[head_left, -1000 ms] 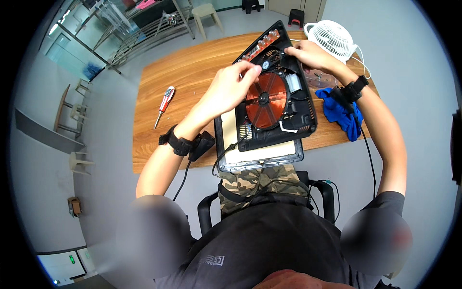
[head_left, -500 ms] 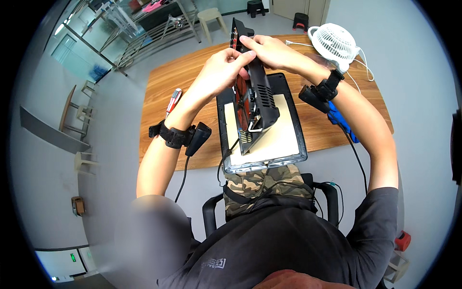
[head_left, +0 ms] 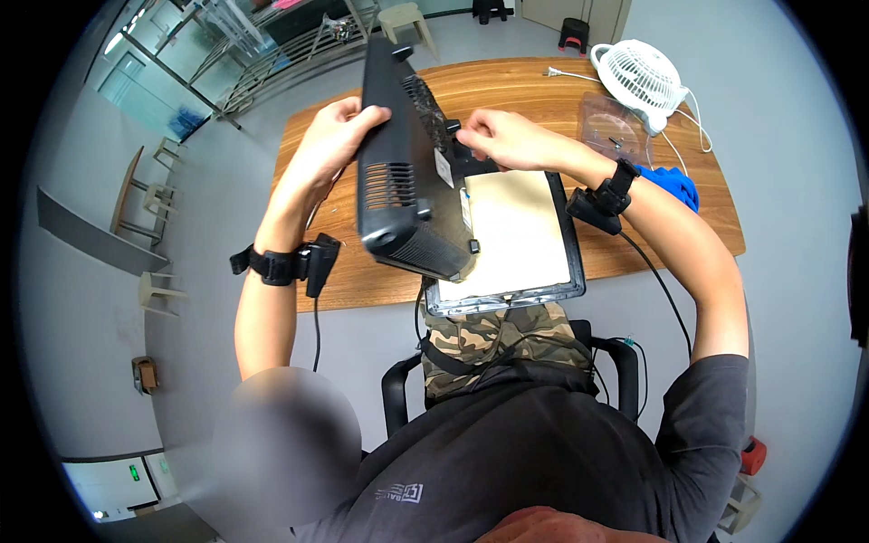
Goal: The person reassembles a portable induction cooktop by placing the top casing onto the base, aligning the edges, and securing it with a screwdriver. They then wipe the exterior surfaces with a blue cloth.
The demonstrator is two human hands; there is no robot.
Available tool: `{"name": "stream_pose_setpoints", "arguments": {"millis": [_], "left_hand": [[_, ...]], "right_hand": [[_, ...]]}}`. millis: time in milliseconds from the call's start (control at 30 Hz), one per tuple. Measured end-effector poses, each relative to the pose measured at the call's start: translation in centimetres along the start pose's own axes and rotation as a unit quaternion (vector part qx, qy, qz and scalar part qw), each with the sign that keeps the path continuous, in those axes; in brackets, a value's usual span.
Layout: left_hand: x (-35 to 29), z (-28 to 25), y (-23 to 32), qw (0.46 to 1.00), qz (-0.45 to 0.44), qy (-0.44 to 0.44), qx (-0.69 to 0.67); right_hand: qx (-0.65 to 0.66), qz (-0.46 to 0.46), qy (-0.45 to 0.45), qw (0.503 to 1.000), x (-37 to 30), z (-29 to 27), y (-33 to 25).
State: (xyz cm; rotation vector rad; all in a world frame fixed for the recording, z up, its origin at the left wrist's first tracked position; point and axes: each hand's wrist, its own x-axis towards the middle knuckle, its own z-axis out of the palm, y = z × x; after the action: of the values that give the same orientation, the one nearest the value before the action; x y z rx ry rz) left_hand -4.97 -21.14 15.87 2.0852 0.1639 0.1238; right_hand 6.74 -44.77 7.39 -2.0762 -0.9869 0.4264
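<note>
The black housing (head_left: pixel 412 181) stands tilted on edge over the left part of the cream-faced panel (head_left: pixel 520 226) at the table's (head_left: pixel 507 81) near edge; the two are parted, not yet fitted together. The left hand (head_left: pixel 330 140) clamps the housing's left side. The right hand (head_left: pixel 507 138) curls beside its right side; whether it grips anything, I cannot tell. Far right sits a white fan (head_left: pixel 641 77).

Pale stool (head_left: pixel 405 16) stands nr metal rack (head_left: pixel 299 65), gry flr (head_left: pixel 507 41).
</note>
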Motion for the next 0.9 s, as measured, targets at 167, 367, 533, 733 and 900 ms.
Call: {"name": "stream_pose_setpoints", "arguments": {"millis": [167, 367, 533, 733, 900], "left_hand": [[-1.2, -4.8, -2.4, 0.992, -0.073, 0.003, 0.105], [-2.1, -8.4, -7.2, 0.979, -0.143, -0.015, 0.147], [-2.8, -8.3, -8.7, 0.977, -0.155, 0.023, 0.147], [-3.3, -8.3, -10.1, 0.979, -0.158, 0.043, 0.125], [-2.6, -9.3, -13.9, 0.970, -0.201, 0.025, 0.136]], "right_hand": [[-0.004, 0.116, -0.053, 0.992, 0.3, 1.6, 5.4], [0.053, 0.166, -0.167, 0.971, 1.2, 6.6, 5.4], [0.155, 0.191, -0.187, 0.951, 3.3, 9.6, 5.8], [0.248, 0.222, -0.153, 0.931, 3.5, 9.4, 5.4], [0.258, 0.221, -0.162, 0.926, 4.1, 9.4, 5.3]]}}
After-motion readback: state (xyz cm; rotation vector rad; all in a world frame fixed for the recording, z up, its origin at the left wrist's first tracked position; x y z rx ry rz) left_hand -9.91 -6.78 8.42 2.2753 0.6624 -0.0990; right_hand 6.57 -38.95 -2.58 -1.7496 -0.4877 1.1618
